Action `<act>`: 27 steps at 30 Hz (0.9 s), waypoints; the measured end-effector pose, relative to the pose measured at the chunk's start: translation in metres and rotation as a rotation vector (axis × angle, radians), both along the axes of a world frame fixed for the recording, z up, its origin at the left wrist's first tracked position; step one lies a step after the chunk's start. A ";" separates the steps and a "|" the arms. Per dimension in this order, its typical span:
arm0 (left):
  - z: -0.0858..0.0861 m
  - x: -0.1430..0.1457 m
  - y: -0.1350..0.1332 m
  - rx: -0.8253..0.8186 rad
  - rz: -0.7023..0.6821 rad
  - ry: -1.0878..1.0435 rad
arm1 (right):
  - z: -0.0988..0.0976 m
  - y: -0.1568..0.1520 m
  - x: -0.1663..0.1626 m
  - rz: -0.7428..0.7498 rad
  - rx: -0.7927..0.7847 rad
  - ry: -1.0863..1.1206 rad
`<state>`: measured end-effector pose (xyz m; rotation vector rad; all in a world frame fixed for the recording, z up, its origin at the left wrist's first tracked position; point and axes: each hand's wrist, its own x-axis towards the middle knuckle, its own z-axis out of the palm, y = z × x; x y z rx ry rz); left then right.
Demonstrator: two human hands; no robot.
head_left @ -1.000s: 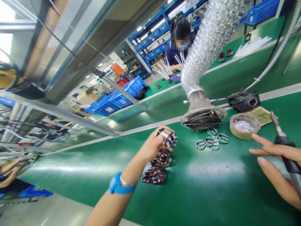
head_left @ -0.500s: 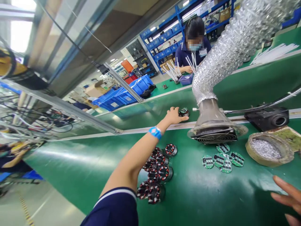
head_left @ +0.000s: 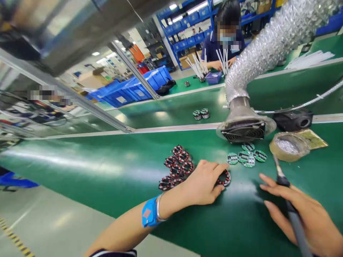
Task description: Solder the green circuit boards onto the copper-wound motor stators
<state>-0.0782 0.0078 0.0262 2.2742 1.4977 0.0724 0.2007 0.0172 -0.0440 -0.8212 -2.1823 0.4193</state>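
The step in hand looks to be the placing or picking out of one wound ring: the person's left hand (head_left: 202, 184) has its grip closed around a dark ring with red and white windings (head_left: 227, 178), low over the green bench (head_left: 107, 171), just right of a cluster of similar rings (head_left: 177, 166). Whether that ring rests on the surface or is slightly raised, I cannot tell. The right hand (head_left: 305, 210) holds a soldering iron (head_left: 296, 224), the handle lying across it while thumb and forefinger stand apart, free of any other part; the iron's tip points up near a taped round pot (head_left: 284, 154) with silvery bits inside. Between the hands and the extraction hood (head_left: 245, 125) lie loose round green circuit boards (head_left: 245, 157), some overlapping, none touched by either hand. Beyond the metal rail (head_left: 171, 129), two rings topped with green boards (head_left: 200, 114) stand side by side. As a judgement, the next move calls for a steady, level ring under the left grip, with the hot tip kept clear of those fingers and the boards.
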 end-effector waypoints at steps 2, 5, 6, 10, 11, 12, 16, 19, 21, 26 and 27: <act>-0.008 0.021 -0.010 -0.036 -0.018 -0.213 | 0.007 -0.006 -0.008 0.090 -0.061 -0.071; -0.021 0.040 -0.018 -0.112 0.041 -0.468 | 0.007 -0.008 -0.018 0.160 -0.142 -0.101; -0.024 0.043 -0.019 -0.161 0.078 -0.521 | 0.005 -0.009 -0.020 0.164 -0.150 -0.083; -0.029 0.042 -0.016 -0.418 0.214 -0.639 | -0.001 -0.008 -0.022 0.161 -0.169 -0.033; -0.030 0.040 -0.016 -0.500 0.233 -0.680 | -0.002 -0.008 -0.021 0.165 -0.176 -0.036; -0.031 0.038 -0.016 -0.591 0.240 -0.734 | -0.002 -0.009 -0.021 0.169 -0.180 -0.039; -0.037 0.036 -0.018 -0.792 0.305 -0.934 | -0.001 -0.009 -0.019 0.180 -0.162 -0.039; -0.041 0.038 -0.019 -0.713 0.386 -0.924 | 0.001 -0.008 -0.020 0.185 -0.128 -0.035; -0.042 0.037 -0.018 -0.726 0.398 -0.875 | 0.002 -0.008 -0.021 0.181 -0.115 -0.038; -0.040 0.038 -0.016 -0.857 0.384 -0.792 | 0.002 -0.011 -0.022 0.149 -0.101 -0.050; -0.040 0.039 -0.016 -0.883 0.361 -0.786 | 0.002 -0.011 -0.022 0.146 -0.098 -0.049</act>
